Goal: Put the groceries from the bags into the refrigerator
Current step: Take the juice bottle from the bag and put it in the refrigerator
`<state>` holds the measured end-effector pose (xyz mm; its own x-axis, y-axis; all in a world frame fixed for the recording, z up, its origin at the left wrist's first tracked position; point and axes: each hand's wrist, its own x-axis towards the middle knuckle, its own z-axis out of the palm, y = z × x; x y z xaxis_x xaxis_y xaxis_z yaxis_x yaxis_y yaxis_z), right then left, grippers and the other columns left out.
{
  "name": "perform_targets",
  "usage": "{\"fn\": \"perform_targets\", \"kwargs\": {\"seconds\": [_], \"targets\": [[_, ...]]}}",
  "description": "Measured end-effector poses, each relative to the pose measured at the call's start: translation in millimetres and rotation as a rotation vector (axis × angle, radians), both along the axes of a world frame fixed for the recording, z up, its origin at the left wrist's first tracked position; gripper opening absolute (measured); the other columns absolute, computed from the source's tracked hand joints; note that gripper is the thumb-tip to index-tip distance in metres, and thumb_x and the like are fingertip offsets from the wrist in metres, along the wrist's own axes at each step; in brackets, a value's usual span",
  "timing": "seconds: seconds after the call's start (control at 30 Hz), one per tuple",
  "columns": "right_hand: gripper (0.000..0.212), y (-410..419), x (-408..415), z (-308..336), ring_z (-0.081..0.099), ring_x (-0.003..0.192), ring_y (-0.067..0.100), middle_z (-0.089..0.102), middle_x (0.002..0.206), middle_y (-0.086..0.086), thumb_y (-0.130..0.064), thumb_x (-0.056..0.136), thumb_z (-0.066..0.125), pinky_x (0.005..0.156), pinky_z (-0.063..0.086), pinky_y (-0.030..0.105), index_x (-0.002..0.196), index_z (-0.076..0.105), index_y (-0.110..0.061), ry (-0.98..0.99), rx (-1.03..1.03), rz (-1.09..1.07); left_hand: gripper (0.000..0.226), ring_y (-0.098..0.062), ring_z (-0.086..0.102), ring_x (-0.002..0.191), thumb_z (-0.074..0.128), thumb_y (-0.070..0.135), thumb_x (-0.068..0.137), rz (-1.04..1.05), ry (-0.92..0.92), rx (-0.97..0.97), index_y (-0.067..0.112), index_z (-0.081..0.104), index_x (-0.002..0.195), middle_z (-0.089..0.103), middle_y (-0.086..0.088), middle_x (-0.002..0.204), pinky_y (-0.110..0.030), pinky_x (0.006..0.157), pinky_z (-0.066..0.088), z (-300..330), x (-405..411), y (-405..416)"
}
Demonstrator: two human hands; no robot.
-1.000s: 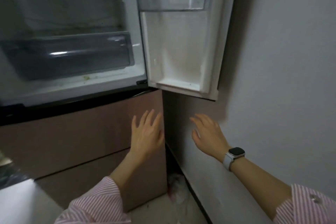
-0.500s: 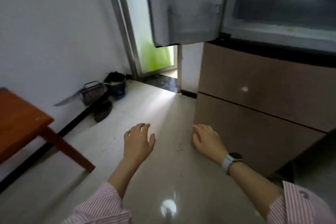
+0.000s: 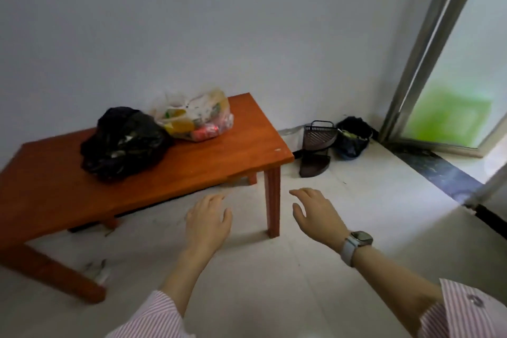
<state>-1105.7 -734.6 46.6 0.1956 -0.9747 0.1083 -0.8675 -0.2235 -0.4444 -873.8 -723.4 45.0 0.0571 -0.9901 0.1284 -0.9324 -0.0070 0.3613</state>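
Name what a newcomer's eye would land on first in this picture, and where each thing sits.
The orange-brown wooden table at left, carrying a black bag beside a clear bag of colourful groceries. Below, an empty left hand and right hand spread over the pale floor.

black bag (image 3: 123,141) contents hidden, wooden table (image 3: 55,189) cut at left edge

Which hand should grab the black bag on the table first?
Probably the left hand. The black bag sits on the table off to the left, on that hand's side. The right hand is farther over, past the table leg. Both hands are open and empty.
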Motion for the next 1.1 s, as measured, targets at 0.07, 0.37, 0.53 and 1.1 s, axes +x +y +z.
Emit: {"fn": "perform_targets", "kwargs": {"seconds": [0.07, 0.37, 0.53, 1.1], "targets": [[0.037, -39.1, 32.1, -1.4, 0.044, 0.120, 0.022, 0.050, 0.130, 0.004, -0.024, 0.095, 0.040, 0.097, 0.039, 0.034, 0.131, 0.046, -0.016, 0.004, 0.002, 0.072, 0.039, -0.018, 0.045, 0.123, 0.045, 0.026, 0.094, 0.051, 0.037, -0.019, 0.014, 0.048, 0.131, 0.049, -0.004, 0.133, -0.034, 0.102, 0.035, -2.9, 29.6, -23.4], [0.040, -245.8, 126.1, -14.1, 0.045, 0.115, 0.025, 0.049, 0.128, 0.006, -0.023, 0.094, 0.039, 0.093, 0.040, 0.037, 0.133, 0.043, -0.015, 0.040, -0.037, 0.278, 0.041, -0.018, 0.042, 0.125, 0.045, 0.031, 0.094, 0.217, -0.006, -0.047, 0.018, 0.044, 0.133, 0.046, -0.001, 0.136, -0.034, 0.103, 0.035, -4.1, 110.0, -189.8], [0.038, -355.2, 183.1, 0.1, 0.047, 0.112, 0.027, 0.052, 0.124, 0.008, -0.021, 0.092, 0.040, 0.089, 0.043, 0.039, 0.129, 0.046, -0.014, 0.073, -0.121, 0.412, 0.042, -0.019, 0.038, 0.128, 0.046, 0.029, 0.093, 0.252, -0.044, -0.076, 0.016, 0.044, 0.133, 0.043, -0.004, 0.138, -0.036, 0.105, 0.033, 12.6, 155.4, -285.1], [0.038, -568.1, 333.7, -26.1, 0.065, 0.093, 0.024, 0.067, 0.096, 0.003, -0.025, 0.070, 0.073, 0.102, 0.032, 0.059, 0.107, 0.063, -0.022, 0.570, -0.327, 0.566, 0.042, -0.016, 0.067, 0.075, 0.036, 0.040, 0.089, -0.213, -0.163, -0.134, 0.016, 0.069, 0.090, 0.071, 0.002, 0.079, -0.021, 0.082, 0.037, -48.7, 307.7, -487.3]]}}
